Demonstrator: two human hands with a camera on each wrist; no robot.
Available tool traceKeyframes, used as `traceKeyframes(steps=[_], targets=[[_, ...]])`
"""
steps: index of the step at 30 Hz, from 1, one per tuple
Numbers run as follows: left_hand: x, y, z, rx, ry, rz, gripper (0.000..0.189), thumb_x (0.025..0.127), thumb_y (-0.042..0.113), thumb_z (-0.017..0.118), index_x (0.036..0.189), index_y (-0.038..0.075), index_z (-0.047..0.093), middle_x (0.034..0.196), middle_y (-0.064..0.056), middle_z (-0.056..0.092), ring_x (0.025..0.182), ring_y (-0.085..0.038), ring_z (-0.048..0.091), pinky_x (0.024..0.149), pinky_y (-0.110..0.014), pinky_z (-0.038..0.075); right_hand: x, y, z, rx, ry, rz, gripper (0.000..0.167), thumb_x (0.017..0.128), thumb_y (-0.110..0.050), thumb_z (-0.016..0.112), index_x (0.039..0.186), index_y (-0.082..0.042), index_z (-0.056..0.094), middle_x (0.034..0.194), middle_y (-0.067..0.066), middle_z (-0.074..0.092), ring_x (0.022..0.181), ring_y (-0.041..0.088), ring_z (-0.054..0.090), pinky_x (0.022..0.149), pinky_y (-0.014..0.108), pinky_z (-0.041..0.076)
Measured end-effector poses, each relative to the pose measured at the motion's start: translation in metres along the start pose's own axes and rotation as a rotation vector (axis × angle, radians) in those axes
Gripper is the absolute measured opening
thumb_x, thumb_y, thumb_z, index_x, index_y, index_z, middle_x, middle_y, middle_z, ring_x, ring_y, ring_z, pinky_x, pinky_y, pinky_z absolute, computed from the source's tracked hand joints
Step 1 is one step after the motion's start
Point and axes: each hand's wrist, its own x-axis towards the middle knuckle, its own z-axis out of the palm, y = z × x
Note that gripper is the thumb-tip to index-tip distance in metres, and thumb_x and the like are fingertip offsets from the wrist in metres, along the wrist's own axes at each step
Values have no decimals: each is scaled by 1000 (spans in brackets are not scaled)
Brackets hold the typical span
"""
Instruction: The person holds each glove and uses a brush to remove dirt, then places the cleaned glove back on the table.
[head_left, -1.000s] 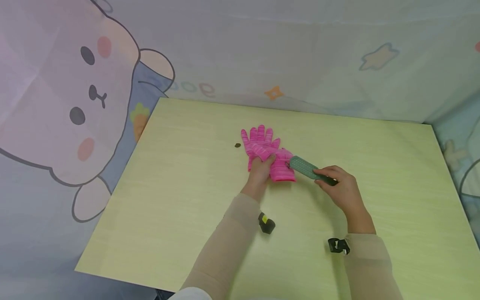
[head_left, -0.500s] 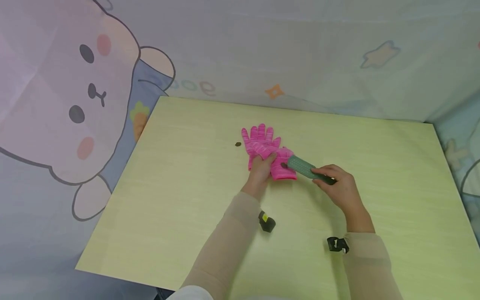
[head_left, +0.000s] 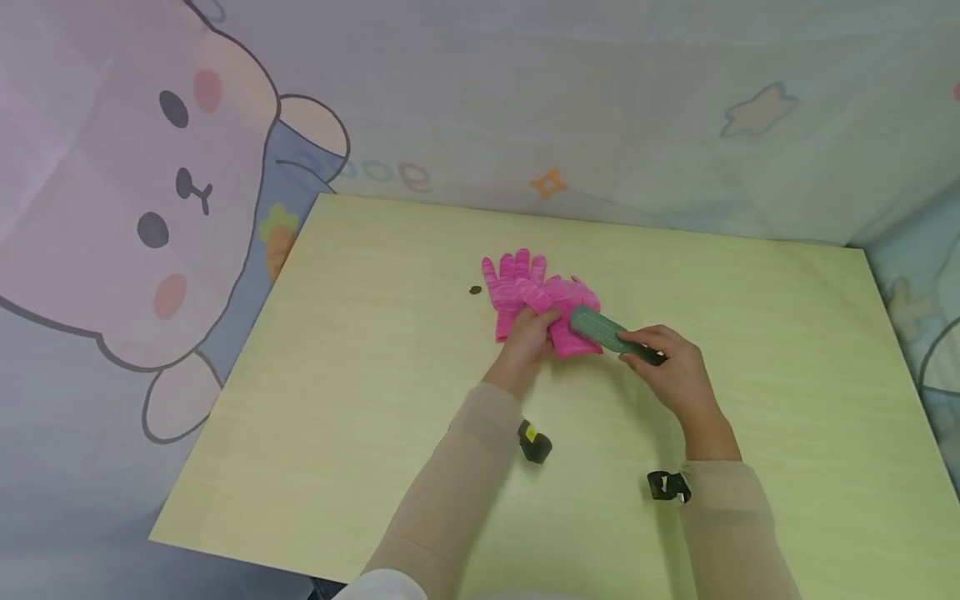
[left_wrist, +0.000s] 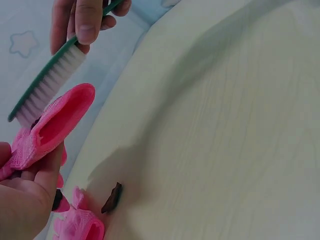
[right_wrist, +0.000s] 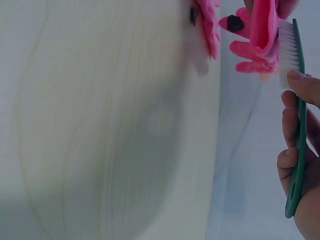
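Note:
My left hand [head_left: 525, 343] grips a pink knit glove [head_left: 572, 292] by its underside, lifted off the table with its cuff facing me. In my right hand [head_left: 678, 375] is a green brush [head_left: 597, 327], pinched between thumb and fingers. Its white bristles [left_wrist: 52, 80] press on the held glove near the cuff, over a dark bit partly hidden beneath them. A dark patch [right_wrist: 235, 23] marks one finger of that glove. The second pink glove [head_left: 517, 279] lies flat on the table behind my left hand, partly covered by the held one.
A small dark brown piece [head_left: 476, 290] lies on the pale yellow table [head_left: 360, 350], left of the flat glove. A printed cloth [head_left: 622, 108] hangs behind the table's far edge. Both wrists carry small black devices [head_left: 535, 442].
The held glove has shifted up and right and turned a little. The brush has moved slightly left onto it, covering the dark bit seen near the brush tip before.

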Motion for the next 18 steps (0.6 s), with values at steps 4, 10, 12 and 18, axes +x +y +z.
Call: traceKeyframes(steps=[4, 10, 12, 18], targets=[[6, -1, -1, -30, -39, -8, 39, 93, 7, 51, 132, 7, 46, 108, -5, 60, 92, -15, 57, 86, -32, 49, -2, 6, 2, -26, 9, 27, 26, 81, -7, 71, 107, -6, 69, 106, 10, 61, 96, 28, 58, 80, 45, 50], [20, -14, -4, 186, -108, 7, 41, 91, 4, 52, 132, 7, 44, 112, -4, 54, 92, -13, 51, 84, -28, 47, -7, 17, 7, -38, 6, 69, 26, 81, -8, 71, 108, -5, 69, 106, 12, 61, 97, 31, 58, 80, 46, 50], [24, -18, -5, 353, -112, 26, 35, 92, 10, 53, 127, 6, 47, 111, -5, 53, 93, -15, 49, 85, -28, 45, -8, 20, 9, -53, 1, 79, 27, 81, -7, 70, 108, -5, 68, 106, 13, 61, 96, 32, 58, 80, 47, 49], [27, -23, -4, 638, -156, 124, 30, 94, 14, 52, 122, 6, 52, 126, -9, 53, 120, -22, 45, 102, -33, 37, -13, 26, 9, -70, 9, 83, 27, 81, -7, 70, 108, -5, 68, 105, 13, 62, 95, 31, 58, 79, 45, 50]])
